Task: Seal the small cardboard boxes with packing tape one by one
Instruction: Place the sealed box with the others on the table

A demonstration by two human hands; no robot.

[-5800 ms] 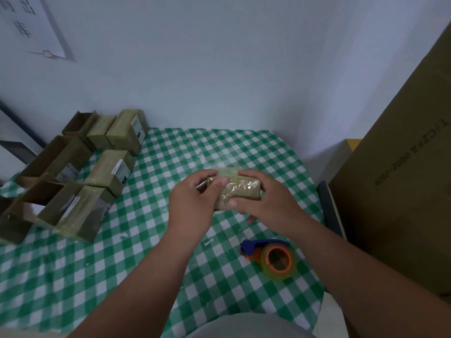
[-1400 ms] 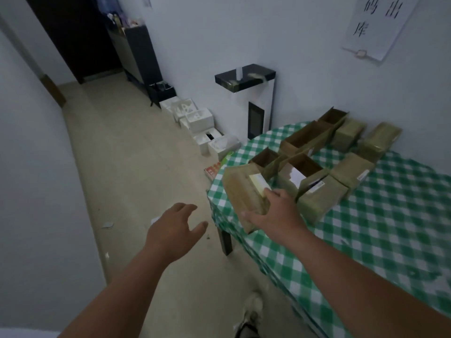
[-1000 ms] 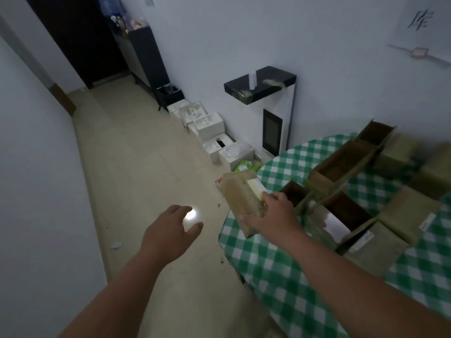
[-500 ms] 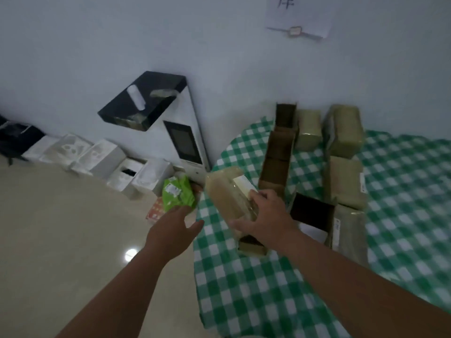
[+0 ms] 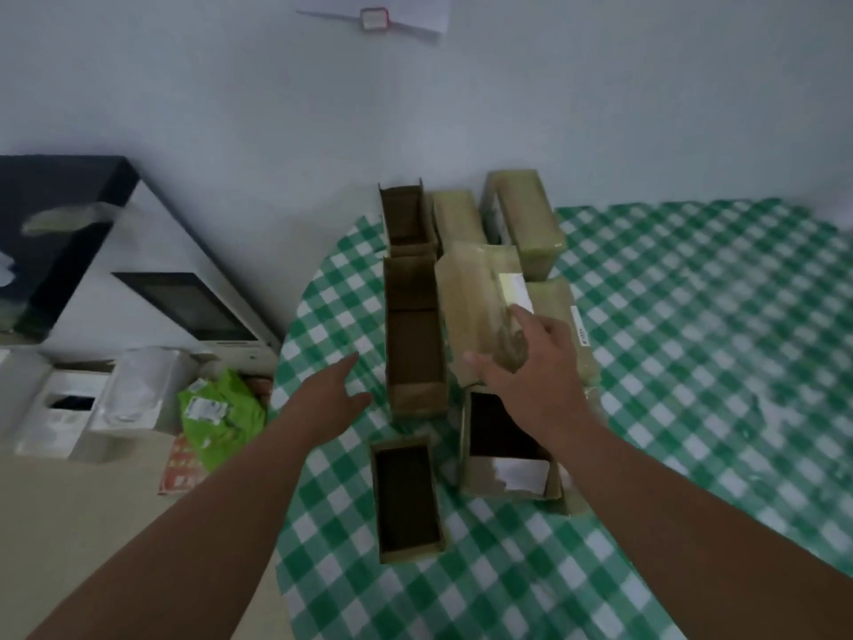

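The right hand (image 5: 531, 362) holds a taped box (image 5: 480, 311). The fingers curl round its near end, with the thumb on the left side and one finger lying on top by a white label (image 5: 516, 293). The box sticks out past the hand, away from the person, and tips up a little. It is shiny with tape all over.

The taped box is up in the air over the other boxes on the table (image 5: 692, 362), which has a green and white check cloth. Just left of the taped box is a long open box (image 5: 413, 344), brown inside. Past that one, by the wall, is another open box (image 5: 406, 217). Right under the right hand and wrist is an open box with a white paper (image 5: 505, 459) at its near end. Left of that, closer to the person than the taped box, is a small open box (image 5: 406, 498) lying alone.

Behind the taped box, by the wall, are two sealed boxes (image 5: 526, 219) side by side. One more sealed box (image 5: 565, 311) peeks out just right of the hand.

The left hand (image 5: 334, 392) is left of the long open box, over the table edge. Its fingers are straight and spread, and it holds nothing.

Far left of the taped box, down on the floor, is a green bag (image 5: 217, 415) next to some white boxes (image 5: 69, 408).
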